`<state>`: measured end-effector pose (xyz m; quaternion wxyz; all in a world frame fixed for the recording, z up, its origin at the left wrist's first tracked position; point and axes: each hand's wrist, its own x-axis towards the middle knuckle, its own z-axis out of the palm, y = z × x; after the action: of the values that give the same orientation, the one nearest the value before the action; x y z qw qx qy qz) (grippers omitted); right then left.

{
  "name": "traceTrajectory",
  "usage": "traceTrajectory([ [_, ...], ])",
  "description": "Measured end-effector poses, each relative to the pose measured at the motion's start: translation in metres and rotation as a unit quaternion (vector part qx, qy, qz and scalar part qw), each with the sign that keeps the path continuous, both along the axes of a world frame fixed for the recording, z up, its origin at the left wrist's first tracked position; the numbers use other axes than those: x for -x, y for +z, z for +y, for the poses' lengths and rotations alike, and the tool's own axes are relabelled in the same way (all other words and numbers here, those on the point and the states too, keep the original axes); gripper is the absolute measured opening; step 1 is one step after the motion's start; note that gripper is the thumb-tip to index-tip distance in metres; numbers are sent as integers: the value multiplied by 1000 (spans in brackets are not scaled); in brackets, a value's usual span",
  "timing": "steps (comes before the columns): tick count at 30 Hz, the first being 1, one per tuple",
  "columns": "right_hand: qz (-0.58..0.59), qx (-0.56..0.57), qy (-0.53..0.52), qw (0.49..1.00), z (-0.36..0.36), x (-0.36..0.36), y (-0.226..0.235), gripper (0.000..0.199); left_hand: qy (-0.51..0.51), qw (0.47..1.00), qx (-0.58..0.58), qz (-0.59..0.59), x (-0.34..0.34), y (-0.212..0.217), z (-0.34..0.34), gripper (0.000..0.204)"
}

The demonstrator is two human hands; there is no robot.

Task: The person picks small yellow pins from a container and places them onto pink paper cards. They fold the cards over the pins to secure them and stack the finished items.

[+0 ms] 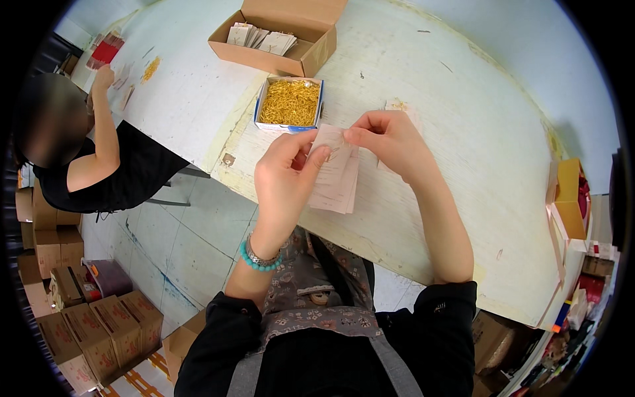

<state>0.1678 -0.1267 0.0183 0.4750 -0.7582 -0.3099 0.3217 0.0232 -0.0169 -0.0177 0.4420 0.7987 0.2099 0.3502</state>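
Pale pink paper cards (336,182), a thin overlapping stack, are held up over the near edge of a whitish worktable (397,59). The left hand (286,171) grips their left side, thumb on the front and fingers curled behind. The right hand (390,140) has thumb and forefinger pinched together at the top card's upper right edge, its other fingers loosely folded; whether a small piece sits between the tips is too small to tell. Just beyond the cards stands a white-and-blue box (286,127) filled with tiny gold-coloured pins (289,104). The cards look light and flexible, likely to crease or slide apart if pressed carelessly; a flat pinch near the edges, keeping layers aligned, should suit them best.
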Motion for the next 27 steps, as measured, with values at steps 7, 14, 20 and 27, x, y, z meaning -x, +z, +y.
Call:
traceTrajectory([
  [7, -28, -41, -6, 999, -6, 1, 3, 23, -12, 999, -46, -1, 0, 12, -10, 19],
  [14, -12, -139, -38, 989, -5, 5, 0, 16, -40, 997, 62, -3, 2, 14, -14, 17],
  [20, -176, -284, -101, 937, 3, 17, -7, 11, -22, 998, -31, 42, -7, 17, -21, 18],
  [27, -51, -255, -132, 956, 2, 2, -16, 10, -83, 994, 28, 66, -7, 18, -27, 20],
])
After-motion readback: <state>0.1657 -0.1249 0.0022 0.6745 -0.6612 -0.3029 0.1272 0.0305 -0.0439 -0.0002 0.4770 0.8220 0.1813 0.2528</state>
